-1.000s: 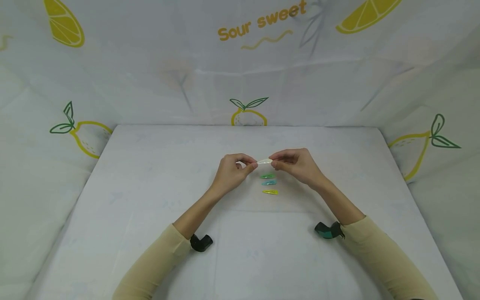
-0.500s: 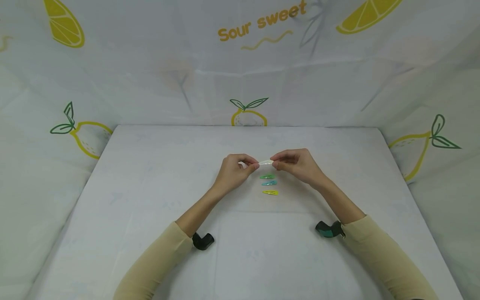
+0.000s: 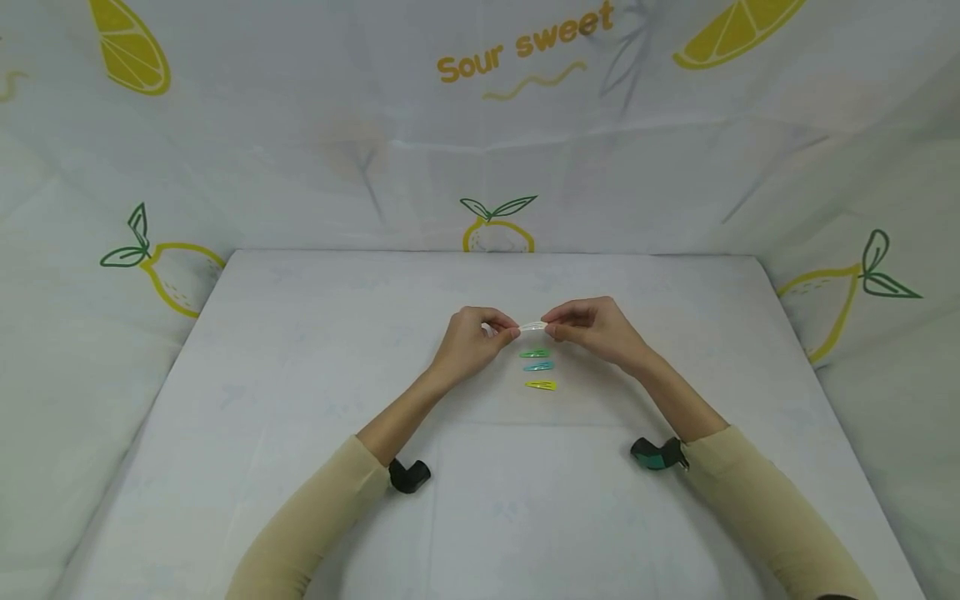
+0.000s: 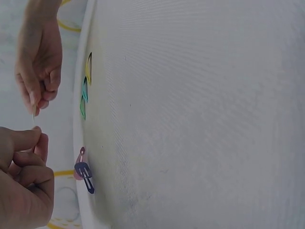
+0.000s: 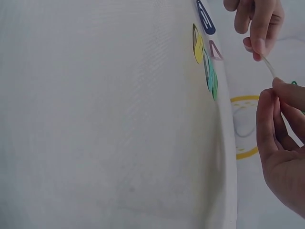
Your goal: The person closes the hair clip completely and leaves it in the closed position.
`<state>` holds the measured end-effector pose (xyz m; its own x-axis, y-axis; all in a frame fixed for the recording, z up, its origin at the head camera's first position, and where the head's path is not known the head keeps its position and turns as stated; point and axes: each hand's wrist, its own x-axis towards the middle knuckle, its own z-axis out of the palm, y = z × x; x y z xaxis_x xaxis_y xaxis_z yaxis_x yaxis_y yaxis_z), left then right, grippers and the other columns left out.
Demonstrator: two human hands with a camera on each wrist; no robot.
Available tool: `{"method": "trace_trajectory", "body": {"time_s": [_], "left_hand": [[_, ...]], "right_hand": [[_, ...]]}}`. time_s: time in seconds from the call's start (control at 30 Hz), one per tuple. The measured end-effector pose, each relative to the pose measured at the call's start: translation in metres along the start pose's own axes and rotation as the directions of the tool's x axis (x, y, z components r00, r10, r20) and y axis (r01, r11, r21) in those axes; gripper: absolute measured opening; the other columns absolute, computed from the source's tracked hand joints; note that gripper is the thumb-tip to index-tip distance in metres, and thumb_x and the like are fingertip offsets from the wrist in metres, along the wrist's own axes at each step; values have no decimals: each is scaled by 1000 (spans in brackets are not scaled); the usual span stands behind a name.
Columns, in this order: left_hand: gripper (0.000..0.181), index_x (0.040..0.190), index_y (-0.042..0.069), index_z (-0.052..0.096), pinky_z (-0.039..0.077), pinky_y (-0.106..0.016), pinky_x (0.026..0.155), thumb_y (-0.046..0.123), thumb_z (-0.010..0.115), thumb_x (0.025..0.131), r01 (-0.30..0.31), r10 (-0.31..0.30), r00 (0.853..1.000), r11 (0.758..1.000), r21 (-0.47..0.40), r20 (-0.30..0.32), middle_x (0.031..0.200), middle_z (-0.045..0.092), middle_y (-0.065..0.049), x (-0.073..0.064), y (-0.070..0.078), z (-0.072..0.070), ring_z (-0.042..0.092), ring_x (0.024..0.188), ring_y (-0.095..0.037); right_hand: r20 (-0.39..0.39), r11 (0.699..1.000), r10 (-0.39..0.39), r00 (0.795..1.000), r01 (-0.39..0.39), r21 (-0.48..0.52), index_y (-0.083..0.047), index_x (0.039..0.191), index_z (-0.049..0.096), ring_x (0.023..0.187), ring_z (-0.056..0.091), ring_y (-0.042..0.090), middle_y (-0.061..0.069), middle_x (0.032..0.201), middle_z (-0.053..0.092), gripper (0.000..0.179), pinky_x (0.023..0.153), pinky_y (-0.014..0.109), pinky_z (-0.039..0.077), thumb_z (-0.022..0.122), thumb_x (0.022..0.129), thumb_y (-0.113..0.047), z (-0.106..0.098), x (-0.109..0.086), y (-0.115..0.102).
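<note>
A white snap hair clip (image 3: 533, 326) is held up above the table, stretched between both hands. My left hand (image 3: 468, 340) pinches its left end between thumb and forefinger. At the other end, the thumb and fingers of my right hand (image 3: 596, 331) grip it. The right wrist view shows the clip (image 5: 269, 67) edge-on as a thin, pale strip. Just nearer to me on the table lie a green hair clip (image 3: 534, 354), a light blue hair clip (image 3: 538, 367) and a yellow hair clip (image 3: 541, 385), one below another.
A dark blue hair clip (image 4: 85, 176) and a pink hair clip (image 4: 82, 152) lie on the table (image 3: 300, 417), hidden behind my left hand in the head view. Behind the table's far edge hangs a white curtain (image 3: 300, 167) with lemon prints.
My left hand has shifted very slightly to the right with the white hair clip. Both hands keep their pinch, and the clips on the table have stayed put.
</note>
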<state>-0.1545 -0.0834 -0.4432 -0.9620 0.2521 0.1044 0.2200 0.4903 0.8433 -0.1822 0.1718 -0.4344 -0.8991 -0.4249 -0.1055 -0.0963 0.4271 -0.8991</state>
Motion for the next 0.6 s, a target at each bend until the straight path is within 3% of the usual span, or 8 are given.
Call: {"method": "trace_trajectory", "body": {"time_s": [0.27,0.6], "left_hand": [[10,98,5,84,49,-26,80,15,81,98,39,-42,998,997,62,40,91,81,-7,5,-4,2,66,90,-17],[9,97,4,84,50,-27,81,12,79,98,58,-69,993,992,115,95,90,80,-7,10,-4,6,66,88,-16]], "right_hand": [[31,999,8,1000,-7,-34,-4,119,81,90,75,19,20,111,80,21,83,21,58,78,100,-14,0,6,6],[66,998,-12,998,15,-53,-1,116,80,85,74,8,21,107,80,19,81,17,57,77,100,-9,-1,11,10]]}}
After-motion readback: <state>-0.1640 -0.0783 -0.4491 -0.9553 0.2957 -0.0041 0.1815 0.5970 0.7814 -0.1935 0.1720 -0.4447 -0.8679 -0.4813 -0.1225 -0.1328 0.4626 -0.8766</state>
